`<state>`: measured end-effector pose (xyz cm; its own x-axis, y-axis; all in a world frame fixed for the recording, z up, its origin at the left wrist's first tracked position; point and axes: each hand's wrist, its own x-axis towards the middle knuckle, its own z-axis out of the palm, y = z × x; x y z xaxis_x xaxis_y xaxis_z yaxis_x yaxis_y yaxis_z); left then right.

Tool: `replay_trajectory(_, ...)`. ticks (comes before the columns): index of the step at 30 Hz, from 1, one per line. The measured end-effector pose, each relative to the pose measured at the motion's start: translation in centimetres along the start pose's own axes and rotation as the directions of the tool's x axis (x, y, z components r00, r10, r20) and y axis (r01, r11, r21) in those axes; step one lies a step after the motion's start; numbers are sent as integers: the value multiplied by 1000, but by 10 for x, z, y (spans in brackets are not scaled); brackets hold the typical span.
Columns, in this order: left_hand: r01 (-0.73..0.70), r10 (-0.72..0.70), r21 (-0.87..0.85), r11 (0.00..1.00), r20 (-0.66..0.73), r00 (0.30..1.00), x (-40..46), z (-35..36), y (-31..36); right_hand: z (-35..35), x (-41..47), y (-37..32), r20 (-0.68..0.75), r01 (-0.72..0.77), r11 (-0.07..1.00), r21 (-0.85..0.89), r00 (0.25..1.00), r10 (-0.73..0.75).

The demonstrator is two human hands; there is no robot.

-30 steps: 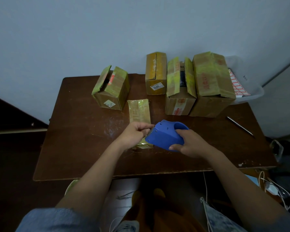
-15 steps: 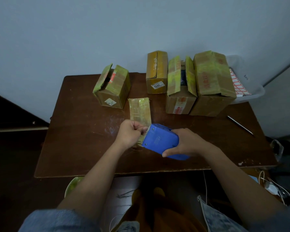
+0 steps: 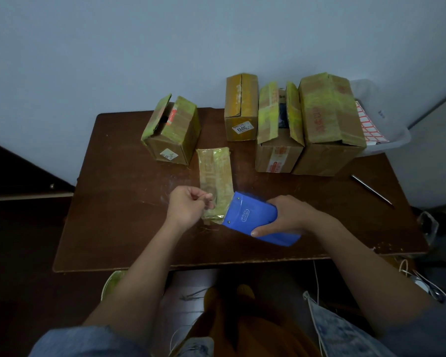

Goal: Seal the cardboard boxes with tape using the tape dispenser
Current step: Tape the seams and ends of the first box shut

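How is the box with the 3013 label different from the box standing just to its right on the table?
The 3013 box has its top flaps folded down and nearly closed, with only a narrow seam; the box beside it has both flaps standing up, so its dark contents show. The 3013 box looks plain orange-brown on top, while the open box's flaps carry yellow-green tape. The open box also looks larger. Both are brown cardboard and stand upright on the table.

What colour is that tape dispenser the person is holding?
The tape dispenser is bright blue, gripped by the right hand; the head view shows it clearly.
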<state>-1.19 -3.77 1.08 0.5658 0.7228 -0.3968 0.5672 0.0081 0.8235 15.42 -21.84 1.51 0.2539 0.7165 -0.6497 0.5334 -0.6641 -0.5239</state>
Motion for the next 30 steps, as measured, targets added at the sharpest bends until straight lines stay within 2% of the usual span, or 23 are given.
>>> replay_trajectory(5,25,-27,-39,999,-49,998,-6,5,-6,-7,7,5,62,-29,999,-27,998,31)
replay_trajectory(8,37,-40,-26,999,-134,990,2,-15,-18,-9,8,20,73,-111,986,-123,990,120)
replay_trajectory(14,57,-61,-45,997,-79,995,3,-23,-29,-10,12,27,22,-146,981,-129,988,150)
replay_trajectory(17,78,-81,-63,995,-54,995,2,-19,-38,-19,11,20,4,-179,965,-192,983,184)
replay_trajectory(25,75,-83,-58,996,-156,984,-5,-2,-47,-36,15,3,3,-183,916,-356,980,197)
replay_trajectory(30,90,-94,-32,995,-161,983,-5,4,-55,-37,19,3,21,-190,899,-395,976,216)
